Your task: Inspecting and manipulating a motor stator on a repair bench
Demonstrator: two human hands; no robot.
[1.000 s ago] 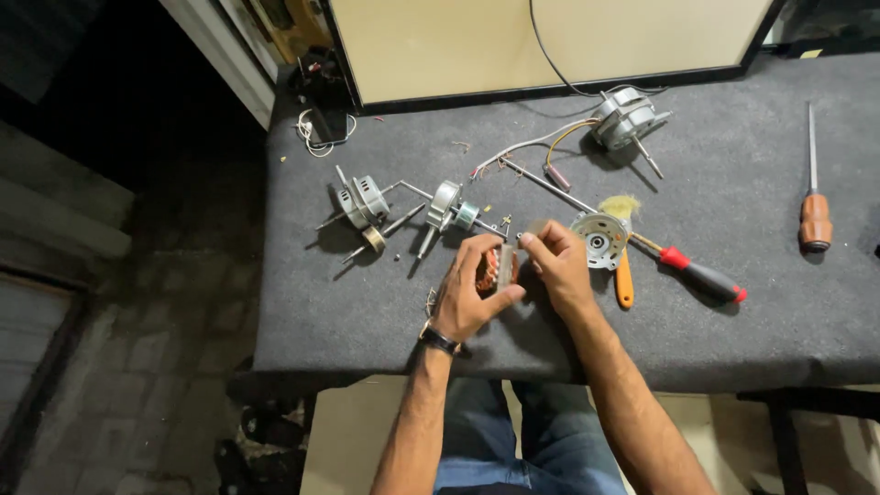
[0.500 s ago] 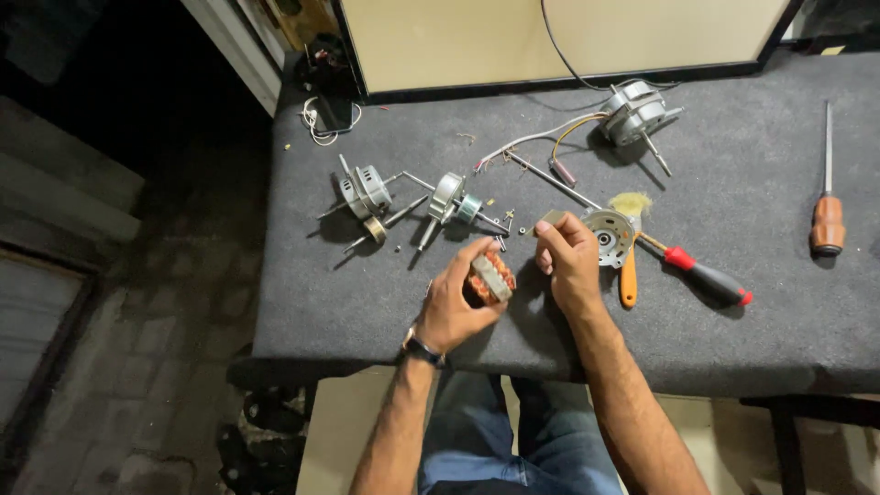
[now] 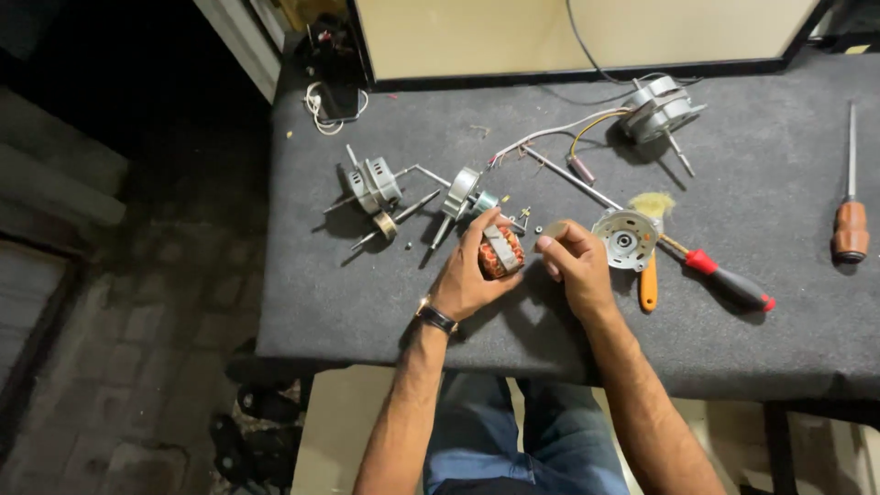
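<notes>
The hands have parted since a second ago: back then both were bunched together over one small part, and now the left hand [image 3: 469, 275] has it alone while the right hand [image 3: 576, 268] has drawn off to the right. The part is a small motor stator [image 3: 500, 252] with copper-coloured windings and a grey band, cradled in the left palm, fingers curled round its far and near sides, thumb by its right edge. A wristwatch [image 3: 434, 315] sits on that wrist. The right hand is loosely closed, thumb and forefinger pinched on a small pale disc [image 3: 551, 232], just right of the stator and apart from it.

Right of that hand, touching distance, lies a round silver motor end cap [image 3: 625, 239] on the dark grey tabletop [image 3: 367, 302], with an orange-handled tool [image 3: 648, 284] near it and a red-and-black-handled screwdriver [image 3: 724, 280] angling off to the right. Far left of the hands, a motor housing with shaft [image 3: 374, 183] and another rotor piece [image 3: 461, 192]. Far right, a wired motor [image 3: 658, 106]. At the right edge, a wooden-handled screwdriver [image 3: 850, 215] lies well apart.
</notes>
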